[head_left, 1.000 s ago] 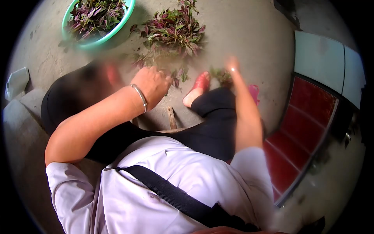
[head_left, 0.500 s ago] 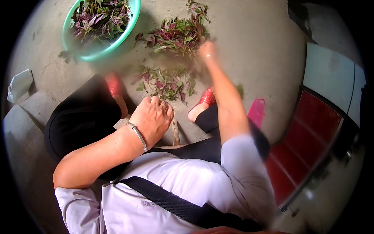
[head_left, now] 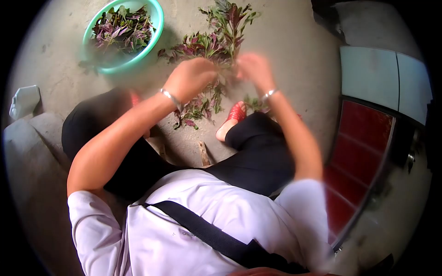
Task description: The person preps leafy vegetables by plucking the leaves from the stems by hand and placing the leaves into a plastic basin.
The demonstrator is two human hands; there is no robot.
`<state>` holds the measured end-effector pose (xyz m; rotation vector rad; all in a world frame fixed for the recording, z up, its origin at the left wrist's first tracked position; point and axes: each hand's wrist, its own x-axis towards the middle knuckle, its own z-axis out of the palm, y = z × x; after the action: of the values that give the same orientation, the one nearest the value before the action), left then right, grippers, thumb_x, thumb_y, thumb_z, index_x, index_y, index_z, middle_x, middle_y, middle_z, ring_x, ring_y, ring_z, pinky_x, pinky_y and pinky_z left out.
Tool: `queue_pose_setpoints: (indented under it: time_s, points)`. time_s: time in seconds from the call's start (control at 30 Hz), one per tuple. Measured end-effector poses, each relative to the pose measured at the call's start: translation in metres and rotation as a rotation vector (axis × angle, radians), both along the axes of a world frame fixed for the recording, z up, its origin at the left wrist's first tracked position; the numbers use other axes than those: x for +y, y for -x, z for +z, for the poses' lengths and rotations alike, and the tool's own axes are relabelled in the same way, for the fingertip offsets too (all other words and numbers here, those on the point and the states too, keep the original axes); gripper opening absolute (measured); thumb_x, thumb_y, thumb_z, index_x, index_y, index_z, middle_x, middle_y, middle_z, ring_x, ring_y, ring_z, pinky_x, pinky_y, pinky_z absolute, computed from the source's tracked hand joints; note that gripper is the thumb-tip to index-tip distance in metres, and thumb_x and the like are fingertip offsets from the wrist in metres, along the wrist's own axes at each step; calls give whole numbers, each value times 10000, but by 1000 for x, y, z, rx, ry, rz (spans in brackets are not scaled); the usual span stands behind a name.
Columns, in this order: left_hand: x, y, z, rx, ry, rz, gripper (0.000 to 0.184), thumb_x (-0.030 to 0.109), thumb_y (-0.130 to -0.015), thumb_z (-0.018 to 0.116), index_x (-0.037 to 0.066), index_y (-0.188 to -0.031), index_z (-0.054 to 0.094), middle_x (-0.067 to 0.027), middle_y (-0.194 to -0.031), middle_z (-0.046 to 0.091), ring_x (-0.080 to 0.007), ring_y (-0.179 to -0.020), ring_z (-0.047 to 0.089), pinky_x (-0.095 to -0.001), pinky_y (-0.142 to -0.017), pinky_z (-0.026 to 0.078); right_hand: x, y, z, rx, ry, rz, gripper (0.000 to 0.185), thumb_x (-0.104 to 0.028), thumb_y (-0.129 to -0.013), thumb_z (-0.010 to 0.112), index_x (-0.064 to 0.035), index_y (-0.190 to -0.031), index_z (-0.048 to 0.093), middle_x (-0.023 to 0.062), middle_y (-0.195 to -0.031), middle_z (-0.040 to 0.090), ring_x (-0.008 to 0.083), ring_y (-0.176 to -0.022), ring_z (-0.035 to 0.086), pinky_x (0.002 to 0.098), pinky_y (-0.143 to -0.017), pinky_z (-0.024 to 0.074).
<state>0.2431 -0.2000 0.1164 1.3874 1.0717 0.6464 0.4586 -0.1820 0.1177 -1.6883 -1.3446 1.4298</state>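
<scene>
A leafy purple-green amaranth stalk (head_left: 234, 28) stands up between my hands, leaves pointing away from me. At its lower end, the blurred fingers of my right hand (head_left: 256, 71) are closed on it. My left hand (head_left: 192, 79) is just to the left, fingers bent and pinched together toward the stalk. What its fingertips hold, if anything, is too smeared to make out. Under and beyond my hands lies a pile of amaranth (head_left: 195, 45) on the floor. Closer to my feet is a looser heap of leaves and sprigs (head_left: 202, 106), partly covered by my left hand.
A turquoise basin (head_left: 160, 23) holding picked amaranth leaves (head_left: 122, 30) sits at the upper left. My red sandal (head_left: 236, 112) is near the loose heap. A pale plastic container (head_left: 25, 101) lies far left. At right stands a cabinet with red panels (head_left: 361, 149).
My right hand has come back from the pile with an amaranth stalk. My left hand has moved forward from near my lap to meet it. The view has shifted slightly.
</scene>
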Motion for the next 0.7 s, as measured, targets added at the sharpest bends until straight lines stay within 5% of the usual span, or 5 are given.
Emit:
queue_pose_setpoints:
  time_s: [0.13, 0.4, 0.63, 0.67, 0.7]
  points:
    - [0, -7, 18, -244, 360, 62, 203, 237, -799, 634, 54, -872, 584, 17, -743, 557, -60, -671, 509, -199, -606, 422, -47, 29, 40, 113, -56, -12, 156, -109, -821, 561, 6, -920, 600, 7, -713, 592, 56, -530, 550, 167, -429, 375]
    - [-10, -4, 19, -337, 63, 71, 163, 188, -808, 618, 29, -828, 588, 25, -696, 541, -41, -618, 460, -194, -556, 382, -69, 42, 40, 199, -100, -97, 167, -78, -820, 505, 33, -926, 571, 56, -719, 586, 106, -529, 578, 190, -395, 405]
    - [-10, 5, 32, -56, -183, 56, 234, 144, -776, 520, -10, -932, 602, -159, -909, 597, -281, -812, 562, -323, -729, 435, -69, 36, 11, 11, -65, -25, 107, -92, -816, 480, 6, -777, 494, 70, -671, 566, 140, -535, 595, 252, -410, 436]
    - [-7, 4, 25, -139, -201, 114, 175, 148, -814, 586, -22, -857, 594, 3, -669, 553, -47, -613, 465, -223, -552, 400, -68, 34, 9, -140, 26, -8, 111, -114, -799, 519, -6, -773, 522, 80, -648, 571, 165, -545, 600, 289, -460, 456]
    - [-6, 5, 24, -113, -173, 103, 179, 148, -814, 585, -21, -872, 599, -1, -680, 561, -48, -627, 474, -224, -567, 407, -68, 31, 8, -270, -56, 160, 113, -122, -792, 531, -13, -760, 529, 81, -648, 573, 174, -553, 600, 292, -480, 458]
